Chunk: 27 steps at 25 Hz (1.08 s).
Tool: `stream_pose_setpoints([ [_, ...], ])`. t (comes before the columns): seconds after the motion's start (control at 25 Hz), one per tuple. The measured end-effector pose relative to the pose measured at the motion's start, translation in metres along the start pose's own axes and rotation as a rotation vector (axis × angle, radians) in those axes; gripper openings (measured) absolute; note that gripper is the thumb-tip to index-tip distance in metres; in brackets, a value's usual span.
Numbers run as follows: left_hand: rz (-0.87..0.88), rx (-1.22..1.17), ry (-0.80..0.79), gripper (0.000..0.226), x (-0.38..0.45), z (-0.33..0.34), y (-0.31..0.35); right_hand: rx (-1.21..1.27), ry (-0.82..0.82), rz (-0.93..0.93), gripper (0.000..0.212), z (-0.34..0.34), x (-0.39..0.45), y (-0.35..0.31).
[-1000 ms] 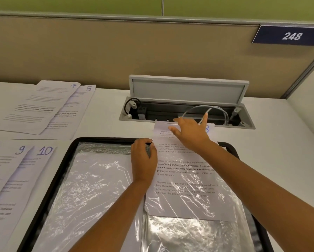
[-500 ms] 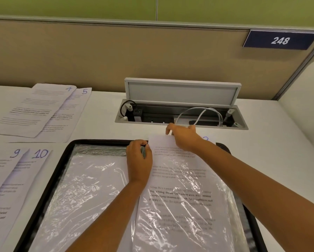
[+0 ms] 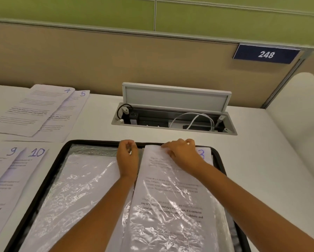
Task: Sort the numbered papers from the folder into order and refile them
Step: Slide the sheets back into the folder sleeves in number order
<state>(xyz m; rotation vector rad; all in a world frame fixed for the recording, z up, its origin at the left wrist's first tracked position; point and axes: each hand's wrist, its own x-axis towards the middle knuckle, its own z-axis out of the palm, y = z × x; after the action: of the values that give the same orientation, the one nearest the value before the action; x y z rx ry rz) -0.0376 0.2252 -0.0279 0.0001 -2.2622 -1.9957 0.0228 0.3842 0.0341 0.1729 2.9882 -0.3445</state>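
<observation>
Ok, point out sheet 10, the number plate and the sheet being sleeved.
sheet 10 (image 3: 23,171): head view, upper text area.
number plate (image 3: 266,54): head view, on its digits.
sheet being sleeved (image 3: 172,197): head view, mid-page under plastic.
</observation>
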Motion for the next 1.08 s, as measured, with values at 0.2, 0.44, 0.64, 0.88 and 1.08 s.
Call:
stream_pose_setpoints([
  [0.2, -0.059, 0.152, -0.236, 0.016, -0.004, -0.022, 0.012, 0.055, -0.039, 0.107, 0.043, 0.006, -0.017, -0.003],
  [0.44, 0.279, 0.487, -0.335, 0.026, -0.044, -0.089, -0.007, 0.110, -0.073, 0.188, 0.028, 0.000, -0.016, 0.004],
  [0.64, 0.561, 0.742, -0.429, 0.039, -0.065, -0.127, -0.034, 0.021, 0.033, 0.237, 0.035, 0.000, -0.006, 0.005],
  [0.88, 0.554, 0.759, -0.412, 0.042, -0.074, -0.108, -0.024, -0.127, 0.016, 0.238, 0.033, -0.004, 0.002, 0.012],
  [1.08, 0.566, 0.721, -0.353, 0.039, -0.070, -0.130, -0.027, -0.036, 0.027, 0.242, 0.029, 0.008, 0.009, -0.017],
])
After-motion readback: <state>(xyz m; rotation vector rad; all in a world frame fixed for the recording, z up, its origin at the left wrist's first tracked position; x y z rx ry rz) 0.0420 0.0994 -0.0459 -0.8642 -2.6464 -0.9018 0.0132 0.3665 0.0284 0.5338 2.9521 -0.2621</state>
